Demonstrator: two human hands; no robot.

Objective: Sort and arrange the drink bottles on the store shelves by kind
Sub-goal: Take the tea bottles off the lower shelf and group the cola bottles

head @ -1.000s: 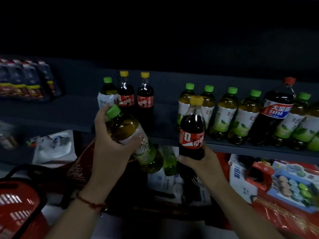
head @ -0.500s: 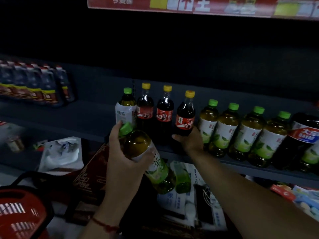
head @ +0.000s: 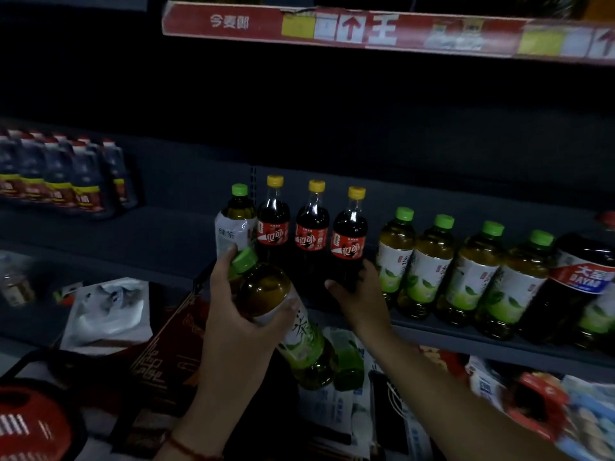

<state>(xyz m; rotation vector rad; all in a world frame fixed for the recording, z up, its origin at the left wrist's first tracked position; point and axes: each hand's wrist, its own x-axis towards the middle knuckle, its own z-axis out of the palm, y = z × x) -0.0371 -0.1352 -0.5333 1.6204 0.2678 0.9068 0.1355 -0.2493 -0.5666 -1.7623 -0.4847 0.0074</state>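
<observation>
My left hand grips a green-capped tea bottle, tilted with its cap up-left, in front of the shelf. My right hand holds the base of a dark cola bottle with a yellow cap, standing upright on the shelf. It is the rightmost of three such cola bottles; the others stand to its left. A green-capped tea bottle stands left of them. Several green tea bottles line the shelf to the right.
A large dark bottle with a blue-red label stands at the far right. Packs of dark bottles fill the shelf at left. A red basket sits at lower left. Packaged goods lie on the lower shelf. A red price strip runs overhead.
My right hand carried the cola bottle up-left and set it on the shelf beside the other two colas. My left hand kept the tea bottle in about the same place.
</observation>
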